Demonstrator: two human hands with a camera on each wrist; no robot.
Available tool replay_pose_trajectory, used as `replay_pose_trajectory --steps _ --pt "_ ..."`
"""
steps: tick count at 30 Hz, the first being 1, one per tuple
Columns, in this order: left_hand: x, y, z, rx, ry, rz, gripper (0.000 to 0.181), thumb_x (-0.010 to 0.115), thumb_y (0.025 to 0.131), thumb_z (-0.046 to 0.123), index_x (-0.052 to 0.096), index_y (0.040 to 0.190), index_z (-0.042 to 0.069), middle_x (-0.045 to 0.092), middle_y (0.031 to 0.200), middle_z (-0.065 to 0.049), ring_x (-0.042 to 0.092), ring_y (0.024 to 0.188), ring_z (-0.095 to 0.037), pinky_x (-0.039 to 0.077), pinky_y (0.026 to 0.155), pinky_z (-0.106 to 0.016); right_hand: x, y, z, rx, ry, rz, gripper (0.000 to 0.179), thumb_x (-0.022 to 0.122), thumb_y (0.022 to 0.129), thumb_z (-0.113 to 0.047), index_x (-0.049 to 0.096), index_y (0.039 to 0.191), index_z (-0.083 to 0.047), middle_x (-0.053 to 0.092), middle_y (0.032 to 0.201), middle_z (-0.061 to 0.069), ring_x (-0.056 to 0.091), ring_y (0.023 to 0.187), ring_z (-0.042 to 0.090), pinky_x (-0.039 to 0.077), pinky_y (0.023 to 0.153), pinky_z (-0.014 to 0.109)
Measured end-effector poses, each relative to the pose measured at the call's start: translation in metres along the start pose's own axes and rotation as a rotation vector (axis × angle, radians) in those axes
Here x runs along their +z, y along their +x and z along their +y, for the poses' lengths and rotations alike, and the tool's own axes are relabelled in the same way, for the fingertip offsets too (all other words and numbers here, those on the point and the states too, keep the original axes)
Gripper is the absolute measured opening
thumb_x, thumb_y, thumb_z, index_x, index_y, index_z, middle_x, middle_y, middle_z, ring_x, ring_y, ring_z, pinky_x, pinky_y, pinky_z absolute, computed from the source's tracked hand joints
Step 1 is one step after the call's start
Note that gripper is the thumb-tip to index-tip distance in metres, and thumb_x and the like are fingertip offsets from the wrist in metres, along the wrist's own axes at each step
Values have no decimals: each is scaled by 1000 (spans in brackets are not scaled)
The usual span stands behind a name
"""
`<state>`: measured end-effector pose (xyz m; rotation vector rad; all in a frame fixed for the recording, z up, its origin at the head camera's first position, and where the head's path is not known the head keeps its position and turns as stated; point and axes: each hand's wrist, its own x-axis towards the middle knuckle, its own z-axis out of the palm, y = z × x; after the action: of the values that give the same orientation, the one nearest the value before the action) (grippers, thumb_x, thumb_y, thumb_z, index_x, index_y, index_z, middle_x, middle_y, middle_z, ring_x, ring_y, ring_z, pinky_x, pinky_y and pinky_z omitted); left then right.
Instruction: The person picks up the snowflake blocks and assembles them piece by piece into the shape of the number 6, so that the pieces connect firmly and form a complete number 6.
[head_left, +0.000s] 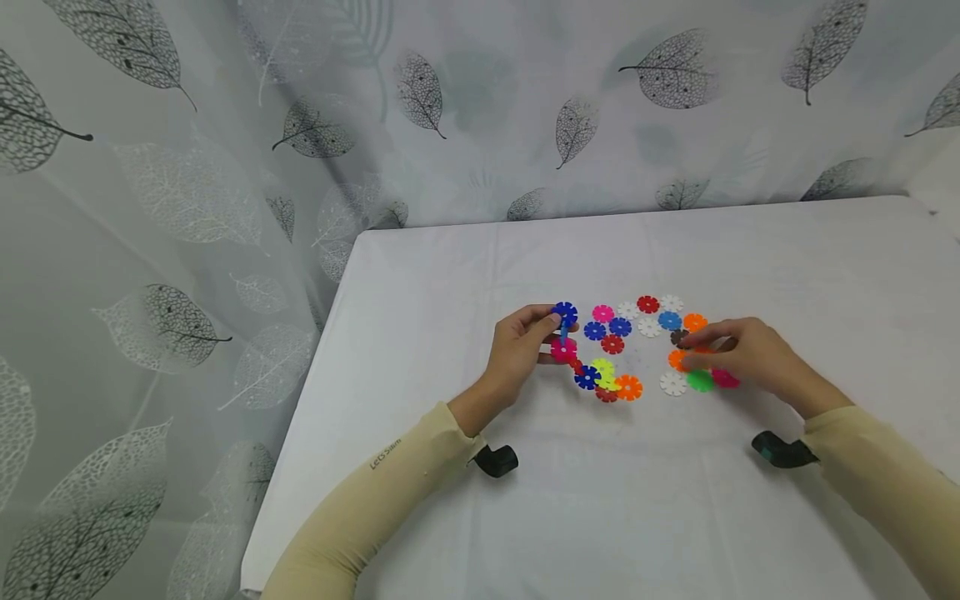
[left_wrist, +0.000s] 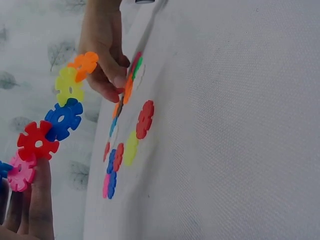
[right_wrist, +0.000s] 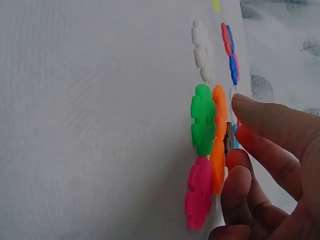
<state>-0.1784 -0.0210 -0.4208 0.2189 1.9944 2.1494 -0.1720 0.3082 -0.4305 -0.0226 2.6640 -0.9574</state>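
Note:
In the head view my left hand (head_left: 517, 346) grips one end of a chain of slotted plastic flower discs, with the thumb on a dark blue disc (head_left: 566, 313). The chain runs down through a pink disc (head_left: 563, 350), a red disc (left_wrist: 38, 143), a blue disc (left_wrist: 63, 120) and a yellow disc (left_wrist: 69, 86) to an orange disc (left_wrist: 84, 65). Over the right cluster hovers my right hand (head_left: 738, 354), thumb and fingertips apart, with no disc visibly held. A green disc (right_wrist: 203, 120), a hot pink disc (right_wrist: 199, 194) and overlapping orange discs (right_wrist: 218, 165) lie close to its fingertips.
Loose discs lie flat on the white cloth (head_left: 600, 500): blue, pink and red ones in the middle, white (head_left: 671, 383), red (head_left: 648, 305) and light blue ones (head_left: 670, 321) to the right. Beneath the chain lie a red disc (left_wrist: 145, 120) and a yellow disc (left_wrist: 131, 148). A leaf-print curtain (head_left: 480, 108) hangs behind.

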Motion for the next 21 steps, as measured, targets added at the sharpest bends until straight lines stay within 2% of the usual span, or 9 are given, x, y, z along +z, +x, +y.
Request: replay_pose_trajectory --steps 11,21 --pt "2 0 -2 11 -12 -7 26 60 104 19 69 127 13 76 109 -3 70 101 -26 60 72 -34 4 3 -6 -49 -114 -7 46 86 81 -34 75 115 -5 63 113 22 56 95 35 54 61 31" --pt "3 -2 -1 3 16 -9 29 62 103 19 70 131 20 74 105 -2 70 95 -20 60 70 -35 5 6 -13 -73 -91 -58 45 87 80 -28 72 115 -4 65 112 17 57 90 29 55 61 32"
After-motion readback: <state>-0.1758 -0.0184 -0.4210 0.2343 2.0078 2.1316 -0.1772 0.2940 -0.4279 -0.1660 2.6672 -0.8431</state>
